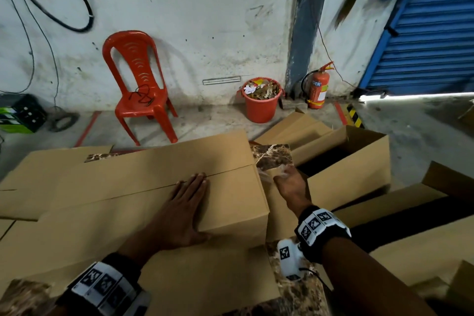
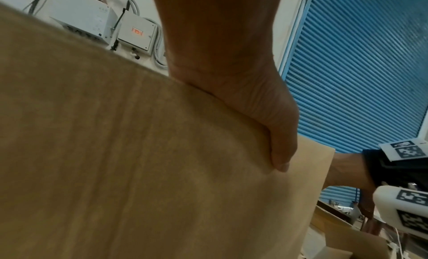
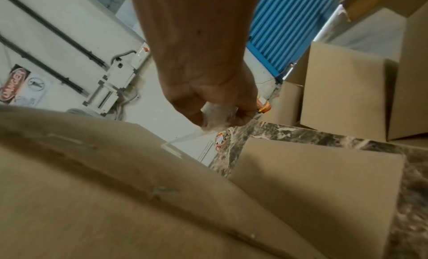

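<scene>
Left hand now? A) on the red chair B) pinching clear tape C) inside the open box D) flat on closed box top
D: the left hand lies flat, fingers straight, on the closed box; the right hand pinches the clear tape.

Your head camera looks down over the cardboard box [image 1: 236, 200] toward the wall [image 1: 205, 20] — your wrist cameras sit close against it, both catching the blue shutter [image 2: 359, 70].

The box [image 1: 143, 202] is matt brown cardboard, faintly ribbed up close, the tabletop [image 1: 272, 159] beneath has a glossy brown marble-look finish, the crumpled strip [image 3: 216, 116] pinched in the right hand [image 1: 291, 185] looks like thin clear plastic tape, and the chair [image 1: 139, 84] is shiny red moulded plastic.
</scene>
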Action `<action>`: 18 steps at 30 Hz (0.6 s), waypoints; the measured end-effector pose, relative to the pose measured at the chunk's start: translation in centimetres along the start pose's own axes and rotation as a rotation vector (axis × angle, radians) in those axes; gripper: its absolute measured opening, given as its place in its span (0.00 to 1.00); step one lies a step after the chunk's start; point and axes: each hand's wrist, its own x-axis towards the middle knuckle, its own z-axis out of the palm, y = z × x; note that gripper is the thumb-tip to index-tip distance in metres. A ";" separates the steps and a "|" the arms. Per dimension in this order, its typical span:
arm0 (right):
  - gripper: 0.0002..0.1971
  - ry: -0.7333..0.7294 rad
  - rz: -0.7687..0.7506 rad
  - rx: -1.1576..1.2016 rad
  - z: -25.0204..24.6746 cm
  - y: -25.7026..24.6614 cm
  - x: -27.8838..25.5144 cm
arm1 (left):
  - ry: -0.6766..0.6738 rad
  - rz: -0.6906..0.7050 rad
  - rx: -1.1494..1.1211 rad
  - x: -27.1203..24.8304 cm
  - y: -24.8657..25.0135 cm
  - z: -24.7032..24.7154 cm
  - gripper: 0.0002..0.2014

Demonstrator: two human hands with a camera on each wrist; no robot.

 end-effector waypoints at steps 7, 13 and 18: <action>0.21 0.414 0.313 0.125 -3.0 2.4 -1.3 | -0.033 -0.015 0.026 -0.2 0.4 -0.1 0.64; 0.14 0.503 0.193 0.567 -6.0 0.4 -3.8 | 0.106 0.068 -0.114 0.0 -0.3 0.1 0.57; 0.09 0.526 0.116 0.748 -6.3 -3.4 -10.3 | 0.167 0.084 -0.229 0.1 -0.7 -0.2 0.45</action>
